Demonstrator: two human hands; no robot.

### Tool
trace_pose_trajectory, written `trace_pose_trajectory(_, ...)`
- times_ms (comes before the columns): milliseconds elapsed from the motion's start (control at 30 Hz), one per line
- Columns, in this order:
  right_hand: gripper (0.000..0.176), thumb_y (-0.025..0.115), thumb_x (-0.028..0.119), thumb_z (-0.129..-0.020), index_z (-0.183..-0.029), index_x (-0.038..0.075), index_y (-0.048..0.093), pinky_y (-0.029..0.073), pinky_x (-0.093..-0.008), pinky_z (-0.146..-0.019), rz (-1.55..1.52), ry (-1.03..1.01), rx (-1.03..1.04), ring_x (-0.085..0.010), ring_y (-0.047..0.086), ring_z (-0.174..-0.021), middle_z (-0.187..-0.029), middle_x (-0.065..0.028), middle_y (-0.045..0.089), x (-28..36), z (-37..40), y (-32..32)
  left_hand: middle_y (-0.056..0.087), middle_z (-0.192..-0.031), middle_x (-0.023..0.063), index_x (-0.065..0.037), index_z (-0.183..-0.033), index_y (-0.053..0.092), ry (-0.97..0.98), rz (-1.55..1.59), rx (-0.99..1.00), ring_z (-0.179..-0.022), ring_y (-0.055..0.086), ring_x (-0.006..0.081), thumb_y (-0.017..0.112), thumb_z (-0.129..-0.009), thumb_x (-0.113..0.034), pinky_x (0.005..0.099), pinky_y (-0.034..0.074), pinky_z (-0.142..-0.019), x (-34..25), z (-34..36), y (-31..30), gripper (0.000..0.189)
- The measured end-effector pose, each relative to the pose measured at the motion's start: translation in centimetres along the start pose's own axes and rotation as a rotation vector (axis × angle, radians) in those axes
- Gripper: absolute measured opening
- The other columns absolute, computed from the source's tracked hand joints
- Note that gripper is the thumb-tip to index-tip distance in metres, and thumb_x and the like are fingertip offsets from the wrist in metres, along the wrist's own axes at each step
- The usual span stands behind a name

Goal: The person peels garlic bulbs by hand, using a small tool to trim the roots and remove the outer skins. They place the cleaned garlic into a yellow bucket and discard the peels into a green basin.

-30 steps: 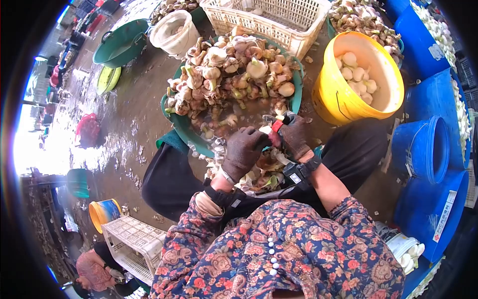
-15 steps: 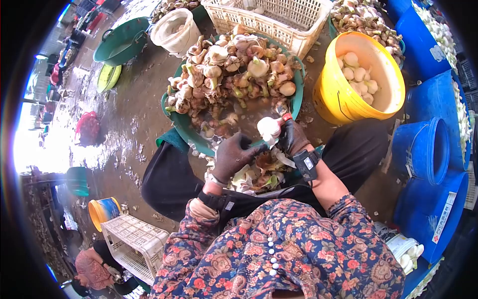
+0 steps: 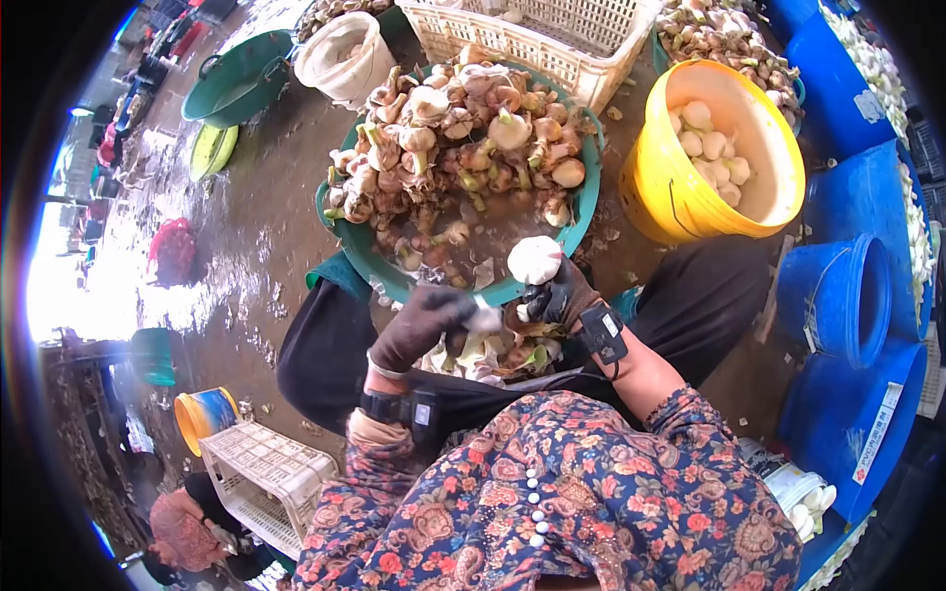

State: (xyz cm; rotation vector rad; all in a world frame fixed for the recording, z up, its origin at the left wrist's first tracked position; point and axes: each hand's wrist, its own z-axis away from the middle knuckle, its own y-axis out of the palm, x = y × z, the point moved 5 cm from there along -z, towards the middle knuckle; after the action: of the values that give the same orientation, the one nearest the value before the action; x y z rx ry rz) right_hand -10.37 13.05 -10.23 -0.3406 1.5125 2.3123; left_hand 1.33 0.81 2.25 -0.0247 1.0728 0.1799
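Observation:
My right hand (image 3: 559, 295), in a dark glove, has its fingers closed on a white garlic bulb (image 3: 535, 260) above the front rim of the green tub (image 3: 340, 236). To its left, my gloved left hand (image 3: 424, 323) is closed and partly blurred. A pale, smeared piece of garlic skin (image 3: 483, 317) shows at its fingertips, apart from the bulb. Unpeeled, brownish garlic bulbs (image 3: 448, 128) are heaped in the tub, with murky water showing at the near side. Below both hands, loose peelings (image 3: 483, 357) lie between my legs.
Right of the tub stands a yellow bucket (image 3: 645, 187) with peeled bulbs inside. A blue bucket (image 3: 828, 295) and large blue containers line the far right. Behind the tub are a white crate (image 3: 512, 49) and a white bucket (image 3: 340, 74). Another person (image 3: 187, 532) is at lower left.
My left hand has drawn back left and down from the bulb, carrying a pale piece. In my right hand the bulb has turned, and the red spot beside it no longer shows.

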Motion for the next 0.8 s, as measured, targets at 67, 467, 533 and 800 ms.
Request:
trace_pose_trajectory(67,0.023,0.050,0.033,-0.085,-0.085,0.011,0.054,0.042,-0.0208,-0.041,0.216,-0.089,-0.168,-0.0098,0.051,-0.048,-0.067,-0.0013,0.056,0.1,0.5,-0.6,0.058,-0.055,0.0084,0.003,-0.073,0.063,-0.244,-0.577,0.078,-0.050,0.058,0.0152,0.061,-0.081,-0.036,0.0301,0.044,-0.046,1.6,-0.6,-0.5,0.040)
trace_pose_trajectory(467,0.054,0.043,0.052,-0.088,-0.090,0.002,0.063,0.041,-0.0271,-0.043,0.808,-0.401,-0.507,-0.0145,0.053,-0.048,-0.065,-0.0048,0.059,3.6,2.5,-0.9,0.059,-0.109,0.0195,-0.001,-0.105,0.059,-0.243,-1.196,-0.476,-0.102,0.057,0.0310,0.060,-0.071,-0.051,0.0391,0.048,-0.082,7.3,-16.5,-7.3,0.060)
trace_pose_trajectory(533,0.050,0.046,0.055,-0.085,-0.069,0.009,0.055,0.031,-0.0279,-0.035,0.821,-0.433,-0.683,-0.0134,0.041,-0.037,-0.049,0.0001,0.043,4.0,2.9,-1.0,0.059,-0.111,0.0176,-0.007,-0.112,0.058,-0.189,-1.368,-0.425,-0.106,0.055,0.0309,0.058,-0.073,-0.044,0.0393,0.045,-0.088,11.1,-19.7,-8.5,0.054)
trace_pose_trajectory(800,0.046,0.047,0.053,-0.086,-0.076,0.010,0.054,0.038,-0.0230,-0.042,0.751,-0.404,-0.679,-0.0116,0.046,-0.046,-0.055,0.0018,0.047,4.1,3.1,-1.0,0.061,-0.073,0.0041,-0.007,-0.100,0.063,-0.042,-0.019,-0.104,-0.060,0.055,0.0118,0.064,-0.075,-0.009,0.0248,0.045,-0.054,4.8,-12.6,-5.9,0.025)
